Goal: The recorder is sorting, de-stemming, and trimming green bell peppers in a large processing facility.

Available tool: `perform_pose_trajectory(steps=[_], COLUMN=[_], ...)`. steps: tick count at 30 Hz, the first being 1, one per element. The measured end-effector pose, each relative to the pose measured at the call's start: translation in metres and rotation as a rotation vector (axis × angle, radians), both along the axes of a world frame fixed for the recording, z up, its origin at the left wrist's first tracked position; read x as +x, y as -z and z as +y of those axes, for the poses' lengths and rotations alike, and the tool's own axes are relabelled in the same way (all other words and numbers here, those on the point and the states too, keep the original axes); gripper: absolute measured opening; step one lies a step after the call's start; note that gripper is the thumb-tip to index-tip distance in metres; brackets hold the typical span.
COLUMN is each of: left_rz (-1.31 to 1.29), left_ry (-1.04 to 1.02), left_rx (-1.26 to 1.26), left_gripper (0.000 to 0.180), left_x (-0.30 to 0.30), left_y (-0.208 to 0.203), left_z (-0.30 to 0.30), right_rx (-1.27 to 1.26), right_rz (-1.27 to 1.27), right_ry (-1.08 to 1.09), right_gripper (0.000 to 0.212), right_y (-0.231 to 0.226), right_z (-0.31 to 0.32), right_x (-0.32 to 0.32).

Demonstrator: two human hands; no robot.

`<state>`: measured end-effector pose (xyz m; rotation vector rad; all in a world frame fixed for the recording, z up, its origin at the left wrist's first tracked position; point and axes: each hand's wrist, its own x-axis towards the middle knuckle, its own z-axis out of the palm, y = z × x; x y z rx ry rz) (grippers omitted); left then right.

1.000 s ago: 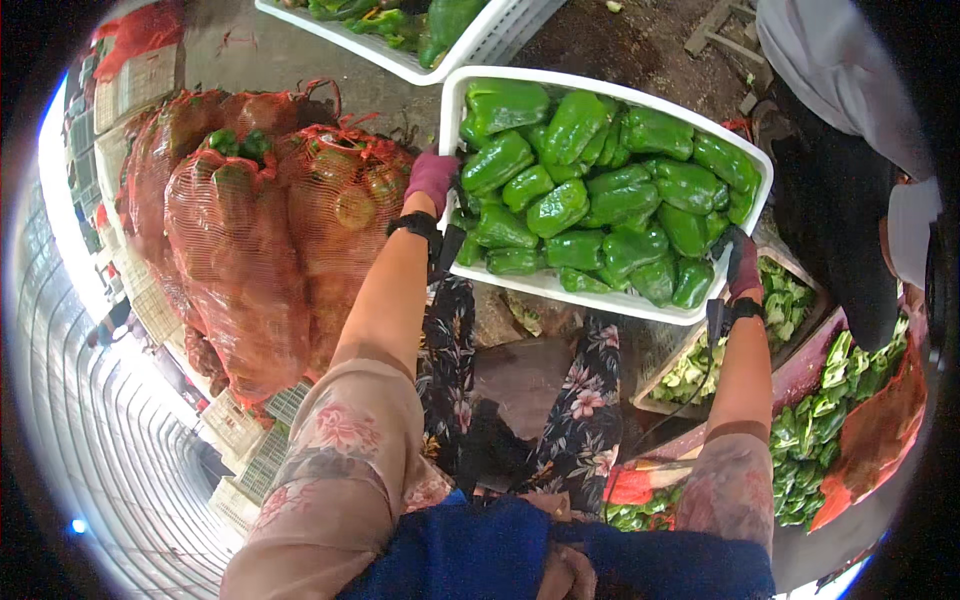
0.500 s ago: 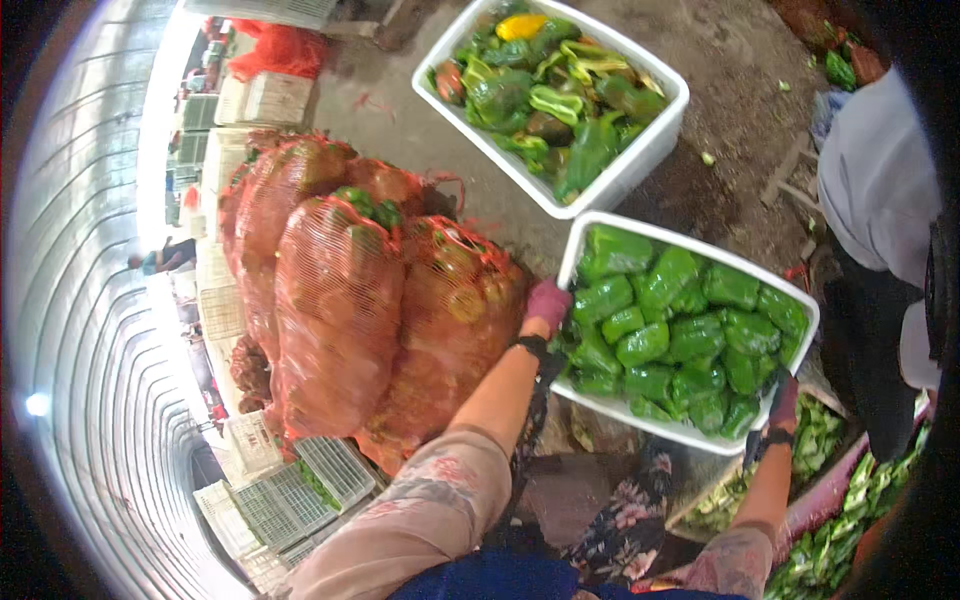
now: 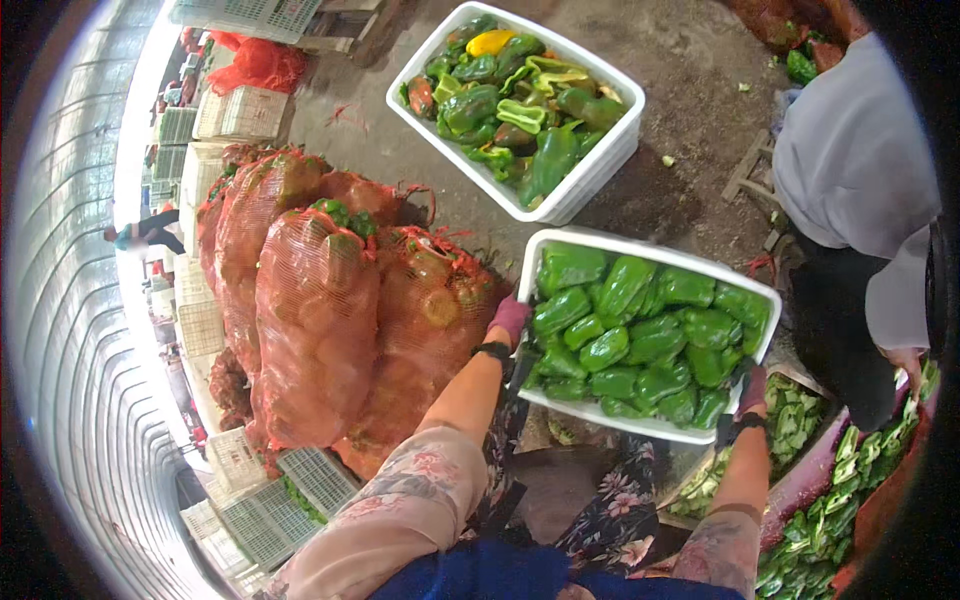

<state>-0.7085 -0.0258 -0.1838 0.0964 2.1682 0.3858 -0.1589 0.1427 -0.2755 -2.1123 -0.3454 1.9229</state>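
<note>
Between my two gloved hands is a white plastic crate (image 3: 640, 243) full of glossy green bell peppers (image 3: 655, 340). My left hand (image 3: 511, 318) is closed on its left side. At the lower right corner my right hand (image 3: 752, 390) grips the other end; some of its fingers are hidden behind the crate wall. Just beyond stands a second white crate (image 3: 622, 150), holding mixed peppers (image 3: 500, 105), green ones, a yellow one, reddish ones and split pieces. Red mesh sacks (image 3: 318, 330) stuffed with produce lean together beside my left arm.
Another person (image 3: 850, 150) in grey bends close by on the right. Cut green pieces (image 3: 830, 500) lie heaped at the lower right, beside a box of pale green scraps (image 3: 800, 420). Stacked plastic crates (image 3: 235, 112) line the left. A wooden stool (image 3: 748, 170) stands beyond the peppers.
The whole view has shifted, so most things appear further left. The crate of green peppers has come slightly away from the second crate, with both hands still on it.
</note>
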Motion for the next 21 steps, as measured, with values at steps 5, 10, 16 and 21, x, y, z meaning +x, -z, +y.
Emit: perform_pose_trajectory(steps=[5,10,16,21], left_rz=[-0.137,-0.050,-0.121,-0.045], left_ry=[-0.018,-0.145,-0.052,0.009], left_rx=[0.231,0.074,0.174,0.128], left_gripper=[0.037,0.032,0.029,0.037], left_x=[0.033,-0.018,-0.030,-0.044], left_y=[-0.023,-0.122,-0.264,-0.400], left_z=[0.008,-0.021,-0.029,-0.043], right_rx=[0.503,0.250,0.214,0.277], right_rz=[-0.126,0.073,0.012,-0.028], right_ry=[0.093,0.104,0.039,-0.042], right_gripper=[0.018,0.022,0.014,0.019], right_y=[0.017,-0.148,-0.282,-0.393], right_z=[-0.043,-0.076,-0.103,-0.109], right_x=[0.112,-0.044,-0.050,-0.069])
